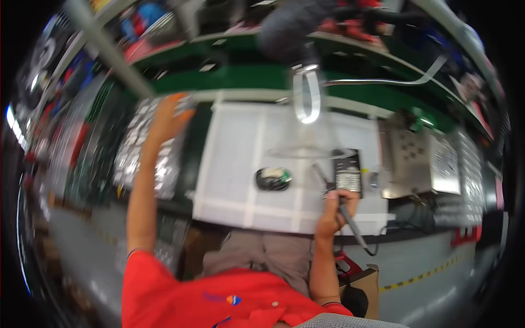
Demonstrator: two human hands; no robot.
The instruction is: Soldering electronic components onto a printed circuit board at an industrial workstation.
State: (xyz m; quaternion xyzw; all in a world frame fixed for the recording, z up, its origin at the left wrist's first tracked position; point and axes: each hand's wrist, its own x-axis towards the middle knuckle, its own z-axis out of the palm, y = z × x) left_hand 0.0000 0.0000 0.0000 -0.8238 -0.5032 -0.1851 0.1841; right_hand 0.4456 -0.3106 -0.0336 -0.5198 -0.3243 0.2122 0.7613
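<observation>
A: Soldering iron (350, 221): a thin, dark, pen-shaped tool, held slanted in the right hand (334, 210), its fingers wrapped tightly round the shaft. A dark cord trails off its lower end toward the table's near edge. Its metal tip points up and left, over the white work mat (240, 164).

B: What lies near the tip?

A: Just beyond the hand sits a small dark rectangular block (348, 172). To its left, on the mat, rests a round dark part (273, 179) with a pale centre, well apart from the iron.

B: And the other hand?

A: The left hand (170, 116) reaches far up and left, resting on a silvery tray of small parts (143, 150) beside the mat. Motion blur hides its fingers, so I cannot tell its grip.

B: Farther back?

A: A ring-shaped lamp (307, 98) hangs above the mat, and green shelves (240, 76) run behind.
</observation>
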